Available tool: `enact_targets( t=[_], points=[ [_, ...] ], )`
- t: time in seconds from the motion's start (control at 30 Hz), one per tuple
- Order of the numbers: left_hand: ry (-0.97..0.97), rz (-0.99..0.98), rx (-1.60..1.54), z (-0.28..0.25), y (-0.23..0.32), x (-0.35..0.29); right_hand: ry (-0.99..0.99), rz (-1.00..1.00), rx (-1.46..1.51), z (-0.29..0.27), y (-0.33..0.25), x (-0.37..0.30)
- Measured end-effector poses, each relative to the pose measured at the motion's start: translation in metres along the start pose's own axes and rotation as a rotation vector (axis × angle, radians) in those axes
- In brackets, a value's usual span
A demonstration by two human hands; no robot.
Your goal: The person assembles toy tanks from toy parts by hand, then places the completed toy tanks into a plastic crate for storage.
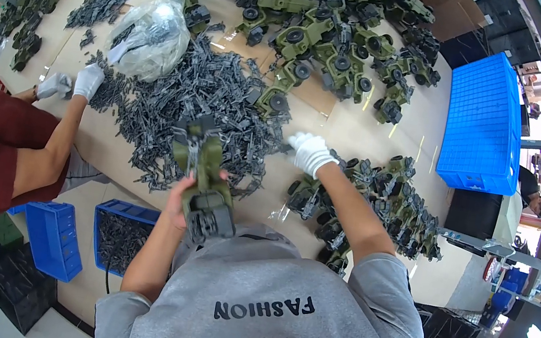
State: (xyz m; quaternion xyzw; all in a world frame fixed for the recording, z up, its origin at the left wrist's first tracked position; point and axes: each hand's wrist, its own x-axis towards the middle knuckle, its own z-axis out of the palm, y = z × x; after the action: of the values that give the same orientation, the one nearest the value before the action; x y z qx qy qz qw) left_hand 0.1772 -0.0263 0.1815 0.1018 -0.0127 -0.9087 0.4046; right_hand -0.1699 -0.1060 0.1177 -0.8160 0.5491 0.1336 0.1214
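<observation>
The person's left hand [179, 201], with bare fingers, holds 1 green toy vehicle [206, 195] close in front of the body, above the near edge of the table [402, 140]. Its fingers are closed around the sides of the vehicle, which stands lengthwise, its dark gray end toward the person's gray shirt [261, 305].

The right hand [311, 153], in a white glove, reaches out to the right of a wide heap of small gray parts [182, 95]. Its fingers are bent, their tips beside the heap's edge; whether they pinch a part cannot be told (the pieces are too small and blurred there).

A clear plastic bag [152, 39] lies against the heap's far side. Beyond is a large pile of green vehicles [322, 40], and more vehicles [387, 208] stand crowded together beside the right forearm. A blue crate [484, 127] is at the table's right end. On the left, a co-worker in a dark red top [5, 155] has 2 gloved hands [89, 80] by the gray parts.
</observation>
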Motion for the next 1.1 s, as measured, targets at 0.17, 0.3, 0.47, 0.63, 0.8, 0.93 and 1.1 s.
enact_targets(
  t=[0.17,0.3,0.47,0.63,0.8,0.93,1.1],
  points=[
    [0.144,0.143,0.155,0.013,0.007,-0.007,0.098,0.008,-0.106,0.018,-0.011,-0.011],
    [0.264,0.234,0.252,0.039,-0.003,-0.01,0.181,0.115,0.47,-0.014,-0.024,-0.054],
    [0.503,0.209,0.335,0.046,-0.025,-0.016,-0.131,0.489,2.069,-0.096,-0.096,-0.14],
    [0.494,0.216,0.366,0.07,-0.053,-0.021,0.29,0.189,1.77,-0.122,-0.157,-0.184],
    [0.442,0.203,0.467,0.082,-0.064,-0.032,0.299,0.213,1.757,-0.125,-0.176,-0.197],
    [0.418,0.205,0.491,0.084,-0.069,-0.042,0.266,0.195,1.686,-0.119,-0.183,-0.202],
    [0.43,0.181,0.488,0.085,-0.075,-0.052,0.27,0.144,1.581,-0.101,-0.197,-0.204]
  ],
)
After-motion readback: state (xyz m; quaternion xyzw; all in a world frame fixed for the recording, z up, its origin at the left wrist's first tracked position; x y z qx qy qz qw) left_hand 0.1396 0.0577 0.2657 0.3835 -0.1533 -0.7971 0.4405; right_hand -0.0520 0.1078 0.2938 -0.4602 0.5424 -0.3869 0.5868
